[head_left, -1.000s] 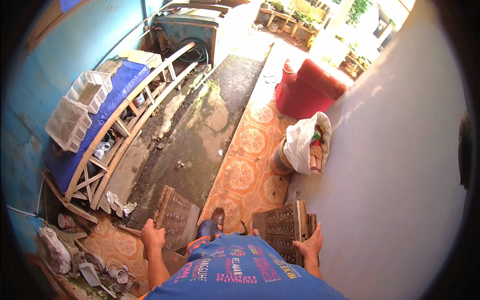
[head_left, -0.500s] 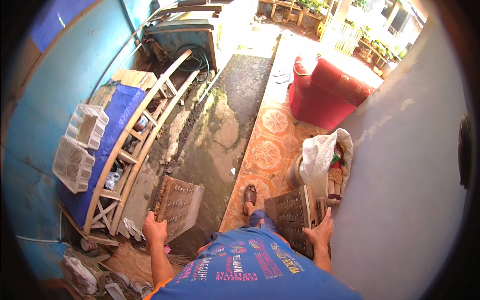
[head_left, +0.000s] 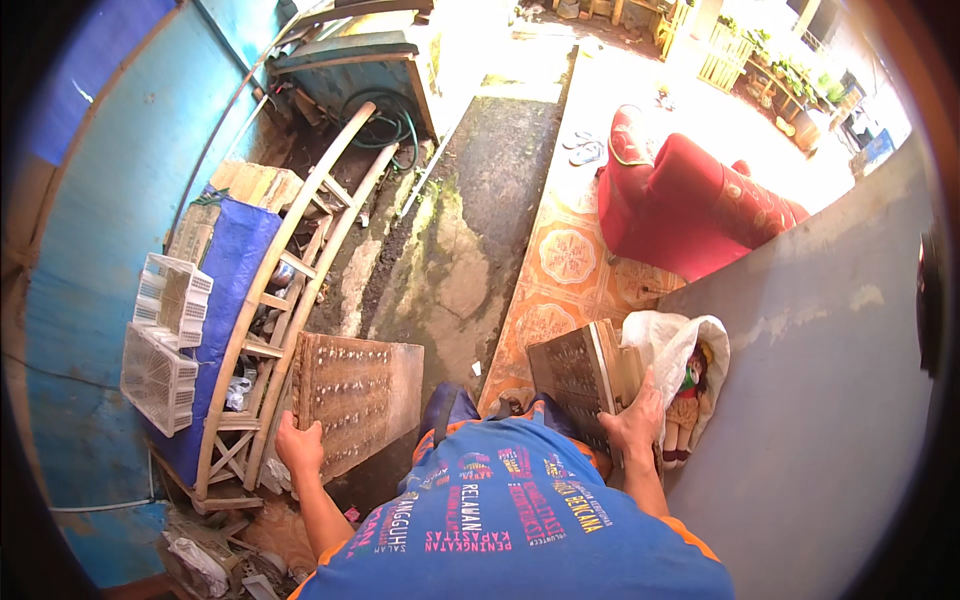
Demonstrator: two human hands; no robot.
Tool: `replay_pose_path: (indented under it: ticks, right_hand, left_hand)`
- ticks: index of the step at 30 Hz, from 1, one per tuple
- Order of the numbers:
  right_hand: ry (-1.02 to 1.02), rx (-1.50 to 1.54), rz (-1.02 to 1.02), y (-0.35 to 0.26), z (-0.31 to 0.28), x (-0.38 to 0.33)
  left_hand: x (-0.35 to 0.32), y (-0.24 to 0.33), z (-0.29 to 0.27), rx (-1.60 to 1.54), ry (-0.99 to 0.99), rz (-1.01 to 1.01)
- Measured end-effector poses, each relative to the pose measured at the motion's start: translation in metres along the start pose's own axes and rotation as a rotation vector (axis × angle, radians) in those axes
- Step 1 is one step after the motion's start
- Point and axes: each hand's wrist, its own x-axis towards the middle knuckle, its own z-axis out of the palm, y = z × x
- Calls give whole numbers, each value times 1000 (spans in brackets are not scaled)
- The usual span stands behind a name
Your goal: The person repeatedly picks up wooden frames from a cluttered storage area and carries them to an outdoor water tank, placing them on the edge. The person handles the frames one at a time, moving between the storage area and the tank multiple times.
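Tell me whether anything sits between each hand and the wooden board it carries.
Nothing visible does. The left hand grips the lower edge of the left board directly, and the right hand clasps the stacked boards directly.

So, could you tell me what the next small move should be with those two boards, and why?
Probably a short step straight ahead along the dark concrete strip. The left hand and right hand each grip a wooden board, with the white sack close on the right and the bamboo ladder on the left.

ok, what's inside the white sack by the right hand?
A doll shows at the open mouth of the white sack, beside the right hand. The sack's fabric hides anything deeper inside.
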Motion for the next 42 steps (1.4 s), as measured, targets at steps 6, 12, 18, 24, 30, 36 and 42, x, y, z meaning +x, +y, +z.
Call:
replay_pose_path:
  ticks: [6, 12, 18, 24, 30, 36, 42]
  right_hand:
    - [4, -2, -10, -47, 16, 95]
    - [-9, -78, 101, -113, 35, 190]
    - [-25, -124, 190, -175, 23, 275]
    - [-32, -124, 216, -213, 30, 364]
    - [-106, -74, 236, -233, 53, 470]
    - [-185, -42, 265, -241, 61, 597]
    - [-114, -3, 175, -262, 56, 700]
  left_hand:
    - [89, 44, 63, -8, -60, -55]
    - [202, 94, 125, -44, -147, -43]
    - [303, 176, 149, -42, -246, 4]
    - [387, 264, 172, -13, -220, 167]
    - [458, 353, 191, -38, -136, 180]
    - [523, 485, 204, -55, -104, 136]
    - [578, 577, 222, -100, -72, 192]
